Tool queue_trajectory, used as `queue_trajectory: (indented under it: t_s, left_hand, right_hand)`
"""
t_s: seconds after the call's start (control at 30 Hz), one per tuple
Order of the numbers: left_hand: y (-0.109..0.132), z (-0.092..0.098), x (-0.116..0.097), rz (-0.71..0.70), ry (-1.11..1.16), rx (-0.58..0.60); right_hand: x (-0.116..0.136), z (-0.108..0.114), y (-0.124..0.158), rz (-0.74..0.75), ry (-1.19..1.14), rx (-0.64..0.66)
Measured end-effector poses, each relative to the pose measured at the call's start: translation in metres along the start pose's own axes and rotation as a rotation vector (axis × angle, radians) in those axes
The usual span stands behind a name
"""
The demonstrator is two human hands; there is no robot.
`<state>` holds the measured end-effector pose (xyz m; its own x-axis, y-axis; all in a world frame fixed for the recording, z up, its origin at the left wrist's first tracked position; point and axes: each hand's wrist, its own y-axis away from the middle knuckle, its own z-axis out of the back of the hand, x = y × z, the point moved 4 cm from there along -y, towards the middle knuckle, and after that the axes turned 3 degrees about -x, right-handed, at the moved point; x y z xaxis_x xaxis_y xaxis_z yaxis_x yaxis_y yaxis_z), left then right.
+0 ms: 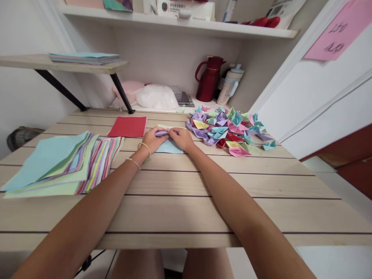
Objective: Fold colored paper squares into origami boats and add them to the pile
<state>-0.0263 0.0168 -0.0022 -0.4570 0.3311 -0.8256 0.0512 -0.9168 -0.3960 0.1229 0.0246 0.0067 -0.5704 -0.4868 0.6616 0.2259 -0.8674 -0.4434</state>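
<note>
My left hand point(153, 140) and my right hand point(182, 138) meet at the middle of the wooden table point(180, 209). Both pinch a small folded purple paper point(161, 133) between their fingertips. Under the hands lies a light blue paper sheet point(170, 147), with a pale green sheet partly showing behind it. Two thin bracelets circle my left wrist.
A fanned stack of coloured paper sheets point(62, 164) lies at the left. A red sheet point(128, 126) sits behind the hands. A heap of folded paper boats point(229, 130) fills the right rear. A red jug point(209, 79), a bottle and bags stand at the back wall.
</note>
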Motion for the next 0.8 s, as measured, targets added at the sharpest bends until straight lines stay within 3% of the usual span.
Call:
queue_trajectory:
  t_s: [0.8]
  left_hand:
    - [-0.0031, -0.0035, 0.0038, -0.046, -0.094, 0.045]
  right_hand:
    - [-0.0028, -0.0009, -0.0013, -0.015, 0.038, 0.007]
